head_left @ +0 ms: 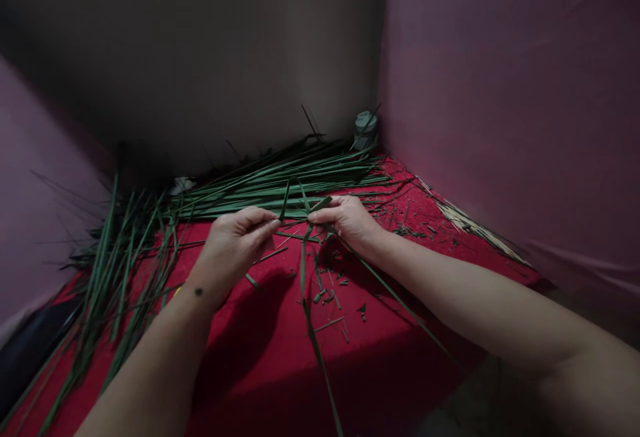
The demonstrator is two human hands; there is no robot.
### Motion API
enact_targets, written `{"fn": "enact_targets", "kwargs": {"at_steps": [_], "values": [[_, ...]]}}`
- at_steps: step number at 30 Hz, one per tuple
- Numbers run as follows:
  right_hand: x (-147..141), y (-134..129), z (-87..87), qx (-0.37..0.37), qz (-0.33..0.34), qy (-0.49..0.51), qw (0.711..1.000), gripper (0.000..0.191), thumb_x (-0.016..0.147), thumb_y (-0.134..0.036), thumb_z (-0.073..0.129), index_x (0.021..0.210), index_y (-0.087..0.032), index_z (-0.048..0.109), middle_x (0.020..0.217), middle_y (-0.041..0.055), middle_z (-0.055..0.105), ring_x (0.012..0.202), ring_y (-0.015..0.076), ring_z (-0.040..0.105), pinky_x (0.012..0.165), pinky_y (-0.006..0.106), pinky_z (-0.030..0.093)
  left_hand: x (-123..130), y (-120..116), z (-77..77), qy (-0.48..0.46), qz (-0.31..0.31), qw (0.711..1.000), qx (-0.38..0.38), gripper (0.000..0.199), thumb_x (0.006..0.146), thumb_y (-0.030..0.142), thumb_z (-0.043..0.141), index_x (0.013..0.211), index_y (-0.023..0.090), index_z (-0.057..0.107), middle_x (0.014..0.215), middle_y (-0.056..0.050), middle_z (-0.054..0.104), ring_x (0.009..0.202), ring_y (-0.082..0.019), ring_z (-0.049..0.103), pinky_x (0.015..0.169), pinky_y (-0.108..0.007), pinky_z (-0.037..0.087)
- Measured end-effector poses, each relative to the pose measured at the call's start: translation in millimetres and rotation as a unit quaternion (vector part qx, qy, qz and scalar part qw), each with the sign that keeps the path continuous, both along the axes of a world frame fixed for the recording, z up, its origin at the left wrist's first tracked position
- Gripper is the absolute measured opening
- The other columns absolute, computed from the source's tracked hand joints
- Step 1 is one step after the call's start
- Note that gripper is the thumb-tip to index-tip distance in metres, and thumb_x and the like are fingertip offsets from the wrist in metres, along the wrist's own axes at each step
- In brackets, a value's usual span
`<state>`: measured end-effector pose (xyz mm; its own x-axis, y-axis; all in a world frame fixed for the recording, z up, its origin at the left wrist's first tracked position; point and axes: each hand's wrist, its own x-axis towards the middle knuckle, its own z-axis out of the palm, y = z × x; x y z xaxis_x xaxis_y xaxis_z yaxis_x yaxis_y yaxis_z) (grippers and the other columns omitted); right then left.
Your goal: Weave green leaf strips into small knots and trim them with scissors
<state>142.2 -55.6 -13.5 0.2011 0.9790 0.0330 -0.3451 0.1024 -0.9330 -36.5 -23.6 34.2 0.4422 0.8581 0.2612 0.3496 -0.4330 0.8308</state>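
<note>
Mauve panels (500, 90) flank a dark grey backdrop (200, 57) behind a red surface (390, 377), where 1 broad pile of long green leaves (280, 183) lies along the back and 1 looser bundle (113, 257) spreads at the left. Above the middle, the left hand (237, 240) pinches a narrow green strip (285, 201) between thumb and fingers, while the right hand (353, 223) grips crossed green strips (303, 270) just beside it, their tails trailing toward the viewer and rightward. Smaller still are a pale container (366, 131) in the far right corner and cut scraps (362, 308) scattered beneath the hands.
</note>
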Motion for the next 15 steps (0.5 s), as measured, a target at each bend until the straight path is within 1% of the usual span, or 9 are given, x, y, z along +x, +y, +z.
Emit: {"fn": "enact_targets", "kwargs": {"at_steps": [2,4,7,11,15], "values": [[-2.5,-2.1,0.8,0.011,0.009,-0.003,1.000,0.013,0.053,-0.014,0.070,0.057,-0.012,0.058,0.047,-0.0031,0.055,0.040,0.0076,0.047,0.043,0.022,0.035,7.1,-5.7,-1.8,-0.030,0.006,0.999,-0.019,0.010,0.065,0.027,0.068,0.063,0.018,0.066,0.045,0.000,0.053,0.039,-0.010,0.044,0.037,-0.022,0.034],[-3.6,-2.9,1.1,0.026,0.017,-0.002,1.000,0.012,0.054,-0.014,0.069,0.059,-0.012,0.059,0.048,-0.0034,0.055,0.041,0.0073,0.047,0.043,0.022,0.036,11.2,-8.8,-3.6,-0.072,0.022,0.997,-0.020,0.008,0.066,0.024,0.067,0.070,0.018,0.067,0.046,0.000,0.055,0.039,-0.011,0.047,0.037,-0.022,0.036],[-3.9,-3.1,1.4,0.024,0.013,-0.009,1.000,0.011,0.054,-0.013,0.069,0.060,-0.013,0.060,0.050,-0.0035,0.056,0.042,0.0070,0.046,0.044,0.022,0.036,13.6,-9.1,-6.6,-0.115,0.025,0.993,-0.018,0.015,0.067,0.020,0.067,0.081,0.018,0.067,0.050,0.001,0.057,0.040,-0.011,0.051,0.039,-0.021,0.039],[-5.1,-4.9,1.6,0.029,0.015,-0.037,0.999,0.010,0.055,-0.014,0.069,0.061,-0.013,0.061,0.052,-0.0034,0.057,0.043,0.0070,0.047,0.045,0.022,0.035,16.0,-5.9,-12.4,-0.131,0.005,0.991,-0.013,0.020,0.066,0.019,0.067,0.086,0.019,0.064,0.057,0.002,0.059,0.040,-0.010,0.052,0.038,-0.020,0.040],[-7.2,-8.3,2.0,0.043,0.020,-0.079,0.996,0.007,0.057,-0.014,0.067,0.059,-0.014,0.060,0.050,-0.0046,0.054,0.044,0.0069,0.044,0.047,0.022,0.032,18.8,-5.4,-17.2,-0.111,0.015,0.994,0.009,0.018,0.065,0.019,0.066,0.083,0.019,0.064,0.055,0.004,0.058,0.041,-0.010,0.053,0.039,-0.020,0.039]]}}
